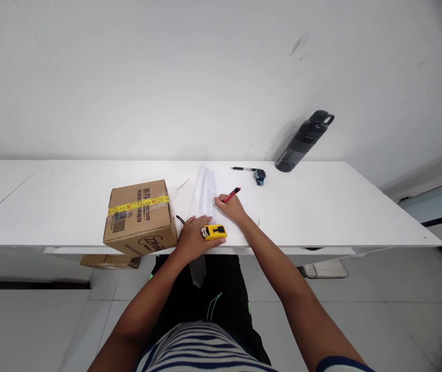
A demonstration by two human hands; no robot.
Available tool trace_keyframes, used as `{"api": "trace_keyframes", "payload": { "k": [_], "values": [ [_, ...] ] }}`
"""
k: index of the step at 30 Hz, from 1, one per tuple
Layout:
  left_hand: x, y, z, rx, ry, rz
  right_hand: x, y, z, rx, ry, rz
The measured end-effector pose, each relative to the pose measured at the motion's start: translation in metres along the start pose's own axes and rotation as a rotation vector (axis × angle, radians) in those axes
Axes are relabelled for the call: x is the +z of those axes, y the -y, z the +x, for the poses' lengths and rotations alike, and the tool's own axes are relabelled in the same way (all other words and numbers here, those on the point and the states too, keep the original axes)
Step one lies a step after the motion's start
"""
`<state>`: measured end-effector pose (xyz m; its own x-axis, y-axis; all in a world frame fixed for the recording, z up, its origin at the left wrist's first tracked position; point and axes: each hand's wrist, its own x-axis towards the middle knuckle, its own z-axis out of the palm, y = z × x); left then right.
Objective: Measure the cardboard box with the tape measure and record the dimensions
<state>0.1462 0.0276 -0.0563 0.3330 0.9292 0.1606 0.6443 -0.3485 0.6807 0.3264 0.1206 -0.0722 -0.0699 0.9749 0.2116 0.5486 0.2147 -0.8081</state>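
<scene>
My right hand (232,208) is closed round a red pen (232,195), its tip on a white sheet of paper (209,194) lying on the white table (321,206). My left hand (193,236) rests at the table's near edge, fingers curled on a yellow tape measure (214,232). A short black strap or cord (180,219) shows just left of that hand. A cardboard box (139,217) with yellow tape stands to the left of my left hand.
A dark water bottle (303,139) leans against the wall at the back right. A black pen (244,169) and a small blue object (260,176) lie beyond the paper. Another carton (108,261) sits under the table. The wall closes the far side.
</scene>
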Motion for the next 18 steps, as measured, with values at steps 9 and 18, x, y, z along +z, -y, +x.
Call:
{"api": "trace_keyframes", "payload": {
  "k": [9, 18],
  "values": [
    [0.0008, 0.0002, -0.0017, 0.003, -0.011, -0.011, 0.0009, -0.0041, -0.0017, -0.002, -0.045, -0.02],
    [0.001, 0.0013, -0.0019, 0.015, -0.007, -0.009, 0.0015, -0.0039, -0.004, -0.04, -0.031, -0.063]
  ]
}}
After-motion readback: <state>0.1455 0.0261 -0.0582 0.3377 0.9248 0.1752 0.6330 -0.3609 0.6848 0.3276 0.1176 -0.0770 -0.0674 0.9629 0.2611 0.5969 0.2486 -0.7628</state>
